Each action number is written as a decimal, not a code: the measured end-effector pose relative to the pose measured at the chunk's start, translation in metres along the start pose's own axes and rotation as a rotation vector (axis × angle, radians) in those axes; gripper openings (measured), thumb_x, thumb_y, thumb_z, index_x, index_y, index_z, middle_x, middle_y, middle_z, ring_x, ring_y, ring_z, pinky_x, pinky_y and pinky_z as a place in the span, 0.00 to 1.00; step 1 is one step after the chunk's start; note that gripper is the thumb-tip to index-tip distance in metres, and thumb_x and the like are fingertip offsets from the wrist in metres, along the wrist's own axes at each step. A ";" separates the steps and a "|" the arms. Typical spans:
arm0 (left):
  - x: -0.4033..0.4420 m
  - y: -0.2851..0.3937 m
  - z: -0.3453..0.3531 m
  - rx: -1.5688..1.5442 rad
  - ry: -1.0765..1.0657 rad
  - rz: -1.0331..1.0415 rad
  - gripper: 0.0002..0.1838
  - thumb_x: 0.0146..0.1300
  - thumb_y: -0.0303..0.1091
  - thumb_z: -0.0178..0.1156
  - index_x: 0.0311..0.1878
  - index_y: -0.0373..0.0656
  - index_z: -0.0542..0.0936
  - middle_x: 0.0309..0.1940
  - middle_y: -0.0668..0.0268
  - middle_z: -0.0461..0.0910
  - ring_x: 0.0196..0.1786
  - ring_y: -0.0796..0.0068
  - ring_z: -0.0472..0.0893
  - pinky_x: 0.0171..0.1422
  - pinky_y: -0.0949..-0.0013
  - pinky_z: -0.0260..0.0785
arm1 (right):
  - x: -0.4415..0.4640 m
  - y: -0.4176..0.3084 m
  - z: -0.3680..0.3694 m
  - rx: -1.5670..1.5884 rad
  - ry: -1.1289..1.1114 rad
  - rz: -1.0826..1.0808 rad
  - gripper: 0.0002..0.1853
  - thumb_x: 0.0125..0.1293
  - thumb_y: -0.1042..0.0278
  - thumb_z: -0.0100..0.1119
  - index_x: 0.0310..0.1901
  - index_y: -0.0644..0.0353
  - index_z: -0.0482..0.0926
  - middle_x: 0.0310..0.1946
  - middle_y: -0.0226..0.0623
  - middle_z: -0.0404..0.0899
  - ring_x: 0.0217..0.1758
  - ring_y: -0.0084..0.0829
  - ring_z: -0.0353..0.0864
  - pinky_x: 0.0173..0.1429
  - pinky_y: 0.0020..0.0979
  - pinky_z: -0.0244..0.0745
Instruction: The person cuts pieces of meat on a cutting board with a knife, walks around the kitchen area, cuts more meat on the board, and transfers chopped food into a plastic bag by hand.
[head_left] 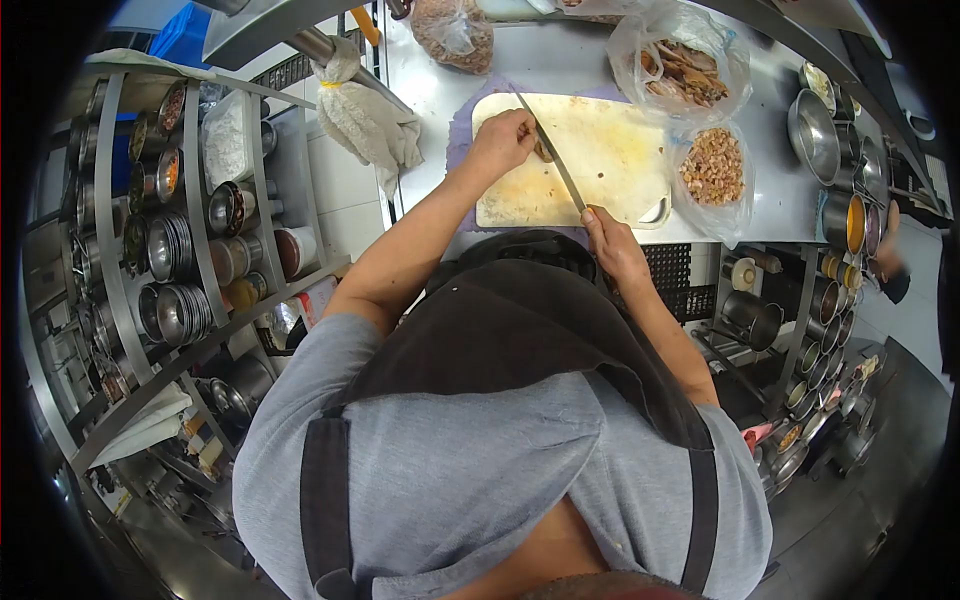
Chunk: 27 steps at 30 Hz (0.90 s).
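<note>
My right hand [613, 243] is wrapped round the handle of a long knife [563, 172], whose blade slants up and left across a stained white cutting board [620, 135]. On the board's left side, my left hand [505, 143] is closed, fingertips curled near the blade; whatever lies under them is hidden. A small brown piece of food [543, 151], perhaps meat, shows between those fingers and the blade. Right of the board, an open plastic bag [712, 178] contains diced pinkish-brown pieces. Behind it, another bag [690, 75] is filled with brown strips.
Under the board is a purple cloth [462, 130] on the steel table [425, 95]. A tied bag of brown bits [453, 35] sits at the back. Metal bowls [815, 135] stand at right. A towel [365, 125] hangs at left, beside a rack with pans [170, 248].
</note>
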<state>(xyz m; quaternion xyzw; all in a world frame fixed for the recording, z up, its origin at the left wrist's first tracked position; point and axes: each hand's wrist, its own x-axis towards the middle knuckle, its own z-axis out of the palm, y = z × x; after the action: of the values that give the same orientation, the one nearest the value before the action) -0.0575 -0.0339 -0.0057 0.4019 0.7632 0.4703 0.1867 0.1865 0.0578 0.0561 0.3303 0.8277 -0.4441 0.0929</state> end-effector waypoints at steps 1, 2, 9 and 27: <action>0.001 0.000 0.000 -0.001 -0.004 -0.002 0.07 0.55 0.27 0.64 0.36 0.38 0.78 0.30 0.56 0.80 0.33 0.59 0.82 0.40 0.61 0.75 | -0.001 0.000 0.000 -0.002 -0.001 0.008 0.21 0.77 0.52 0.42 0.52 0.62 0.75 0.36 0.61 0.80 0.44 0.60 0.79 0.47 0.51 0.72; 0.002 0.000 -0.001 0.012 -0.015 -0.004 0.06 0.54 0.27 0.64 0.35 0.38 0.78 0.30 0.56 0.80 0.33 0.59 0.81 0.40 0.61 0.74 | -0.003 -0.001 -0.001 0.000 -0.002 0.011 0.21 0.77 0.52 0.42 0.52 0.62 0.75 0.36 0.61 0.80 0.44 0.60 0.79 0.47 0.51 0.72; 0.004 0.001 -0.004 0.060 -0.049 -0.022 0.06 0.54 0.28 0.63 0.33 0.38 0.78 0.30 0.56 0.80 0.33 0.57 0.81 0.40 0.60 0.74 | -0.007 -0.003 -0.006 0.060 -0.059 0.033 0.22 0.77 0.51 0.41 0.51 0.63 0.75 0.35 0.61 0.80 0.44 0.61 0.78 0.48 0.51 0.71; 0.005 -0.002 -0.007 0.104 -0.133 -0.077 0.06 0.57 0.28 0.65 0.37 0.39 0.81 0.29 0.59 0.84 0.32 0.68 0.84 0.38 0.67 0.75 | 0.045 -0.022 0.020 -0.037 0.034 -0.038 0.21 0.77 0.52 0.39 0.54 0.61 0.73 0.35 0.63 0.80 0.43 0.63 0.79 0.49 0.54 0.72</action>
<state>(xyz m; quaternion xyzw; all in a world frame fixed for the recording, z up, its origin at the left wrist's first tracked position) -0.0664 -0.0345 -0.0033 0.4116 0.7874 0.3948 0.2337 0.1354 0.0545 0.0388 0.3205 0.8433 -0.4247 0.0763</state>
